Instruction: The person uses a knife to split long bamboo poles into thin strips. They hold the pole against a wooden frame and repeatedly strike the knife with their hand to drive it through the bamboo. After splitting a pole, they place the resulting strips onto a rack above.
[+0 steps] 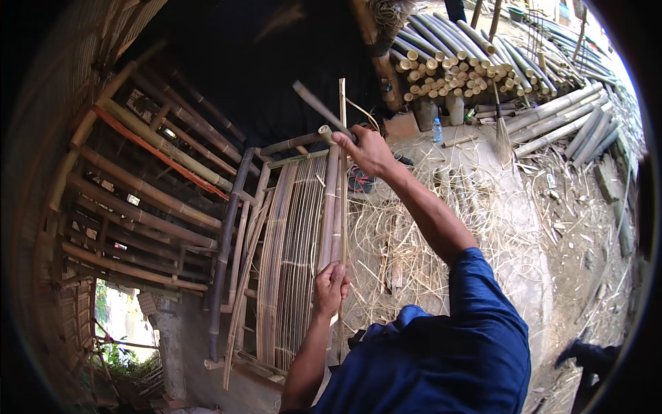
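Bamboo strip [344, 207]: in the head view, long and thin; it runs from the left hand [332, 288] forward, past the right hand [367, 152], and its far end stands free beyond both grips.
Left hand: fingers are bent and pinch the strip near its closer part, perhaps so that it does not slide or turn.
Right hand: fingers are wrapped round the handle of the knife [318, 107], which they mostly hide; the thumb lies forward, maybe for steering the blade.
Knife: its blade points away from the right grip, forward and to the left, and crosses the strip in the view; whether they touch, I cannot tell.
Thick pole [330, 200]: just left of the strip, between the two grips in depth; it could serve as support, but contact is not clear.
Slatted frame [293, 255]: left of the left grip, its slats almost parallel to the strip, seemingly spaced by intention.
Shavings [427, 234]: spread on the ground right of both grips, probably left where they fell.
Water bottle [437, 131]: right of the right grip, upright, apparently kept away from the blade.
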`<state>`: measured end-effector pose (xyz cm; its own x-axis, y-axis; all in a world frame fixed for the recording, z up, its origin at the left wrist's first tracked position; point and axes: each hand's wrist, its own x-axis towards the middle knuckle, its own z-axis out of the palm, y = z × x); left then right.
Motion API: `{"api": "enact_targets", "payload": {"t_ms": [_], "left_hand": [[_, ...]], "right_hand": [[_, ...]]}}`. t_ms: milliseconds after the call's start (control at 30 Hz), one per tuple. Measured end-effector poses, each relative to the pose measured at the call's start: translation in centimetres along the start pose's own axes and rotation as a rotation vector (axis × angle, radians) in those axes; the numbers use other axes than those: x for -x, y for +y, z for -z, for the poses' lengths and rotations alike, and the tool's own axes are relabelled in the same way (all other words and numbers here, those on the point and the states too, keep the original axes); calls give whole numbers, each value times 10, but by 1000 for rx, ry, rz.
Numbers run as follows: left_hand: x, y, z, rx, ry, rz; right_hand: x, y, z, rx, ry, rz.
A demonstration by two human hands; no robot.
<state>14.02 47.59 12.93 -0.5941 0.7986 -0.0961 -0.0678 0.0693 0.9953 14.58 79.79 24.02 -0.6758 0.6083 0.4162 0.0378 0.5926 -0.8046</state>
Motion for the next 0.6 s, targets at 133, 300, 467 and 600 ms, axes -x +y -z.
{"api": "enact_targets", "payload": {"t_ms": [133,300,467,600], "left_hand": [[25,3,10,-191,123,-78],[91,-8,77,-489,278,-166],[23,78,53,-535,280,-73],[-16,101,29,-605,303,-68]], "right_hand": [[15,51,38,672,-64,470],[-37,112,140,448,255,-491],[11,117,82,-7,171,-237],[44,76,40,82,90,-311]]}}
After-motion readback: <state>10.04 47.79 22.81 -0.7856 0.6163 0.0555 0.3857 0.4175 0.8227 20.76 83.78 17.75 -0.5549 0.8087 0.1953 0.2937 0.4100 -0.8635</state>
